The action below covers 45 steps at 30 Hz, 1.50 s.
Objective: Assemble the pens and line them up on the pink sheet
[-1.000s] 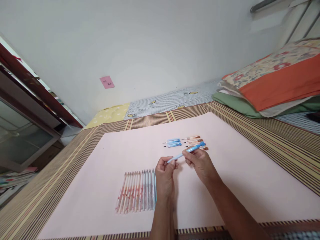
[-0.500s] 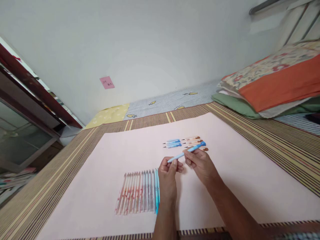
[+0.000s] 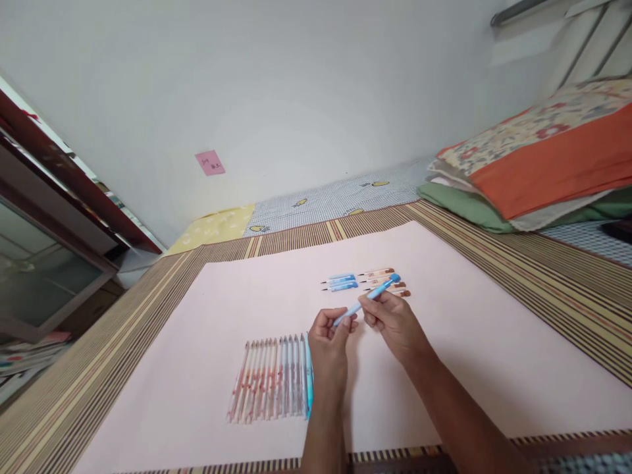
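I hold a light blue pen (image 3: 371,295) between both hands above a pale pink sheet (image 3: 197,368). My left hand (image 3: 328,349) pinches the pen's lower end. My right hand (image 3: 395,322) grips its middle, and the blue cap end points up and to the right. A row of several capped pens (image 3: 271,378) lies on the sheet just left of my left wrist. Beyond my hands lie three blue pen pieces (image 3: 342,282) and several brown ones (image 3: 382,276).
The pink sheet rests on a striped woven mat (image 3: 543,263). Folded bedding in orange, floral and green (image 3: 533,171) is stacked at the right. A pink note (image 3: 210,162) sticks on the white wall. A dark wooden cabinet with glass (image 3: 44,250) stands at the left.
The pen has tilted slightly steeper, its cap end rising a little. Both hands stay on it in nearly the same place.
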Tool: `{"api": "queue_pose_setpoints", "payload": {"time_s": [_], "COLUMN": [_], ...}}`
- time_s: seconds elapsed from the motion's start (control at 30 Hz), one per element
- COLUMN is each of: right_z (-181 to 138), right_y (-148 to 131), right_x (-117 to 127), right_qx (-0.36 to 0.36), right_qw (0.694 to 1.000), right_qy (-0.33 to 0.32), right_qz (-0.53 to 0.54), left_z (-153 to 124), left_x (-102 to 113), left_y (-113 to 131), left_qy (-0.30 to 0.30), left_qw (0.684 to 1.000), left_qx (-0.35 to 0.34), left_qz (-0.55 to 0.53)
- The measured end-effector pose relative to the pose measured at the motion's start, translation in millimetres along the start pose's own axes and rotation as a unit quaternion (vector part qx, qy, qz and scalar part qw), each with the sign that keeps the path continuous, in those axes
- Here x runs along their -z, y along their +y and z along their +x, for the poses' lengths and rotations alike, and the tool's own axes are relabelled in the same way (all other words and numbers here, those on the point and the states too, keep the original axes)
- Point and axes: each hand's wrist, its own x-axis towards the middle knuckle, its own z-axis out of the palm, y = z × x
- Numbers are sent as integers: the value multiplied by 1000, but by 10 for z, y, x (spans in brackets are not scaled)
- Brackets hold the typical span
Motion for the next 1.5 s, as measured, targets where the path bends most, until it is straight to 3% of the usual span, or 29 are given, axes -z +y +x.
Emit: {"api": "queue_pose_setpoints", "payload": {"time_s": [0.13, 0.3, 0.4, 0.63, 0.7, 0.83, 0.97, 1.17, 1.27, 1.5], "right_z": [-5, -25, -26, -5, -13, -26, -12, -18, -28, -75], "right_y": [27, 8, 9, 58, 41, -10, 4, 54, 36, 34], "right_x": [-22, -40, -31, 6, 0, 0, 21, 3, -22, -150], "right_qx": [-20, -17, -18, -46, -48, -18, 4, -27, -59, -41], "right_qw": [999, 998, 998, 993, 992, 995, 998, 997, 992, 993], "right_qy": [-5, -17, -22, -37, -50, -71, -56, -29, -38, -67], "right_qz": [50, 59, 56, 105, 103, 62, 9, 59, 105, 85], "left_z": [-27, -11, -7, -95, -91, -35, -7, -74, -92, 9], "left_x": [-50, -109, -110, -140, -148, -126, -94, -131, -142, -106], "left_y": [25, -37, -53, 92, 103, 70, 53, 143, 172, 59], "left_qy": [45, 13, 7, 16, 18, 2, -4, 7, 13, 32], "left_qw": [997, 993, 990, 997, 999, 992, 983, 1000, 998, 978], "left_qx": [-44, 43, 39, -62, -46, 47, 104, -26, -59, 56], "left_qz": [42, -109, -138, 50, 18, -114, -149, -5, 35, -200]}}
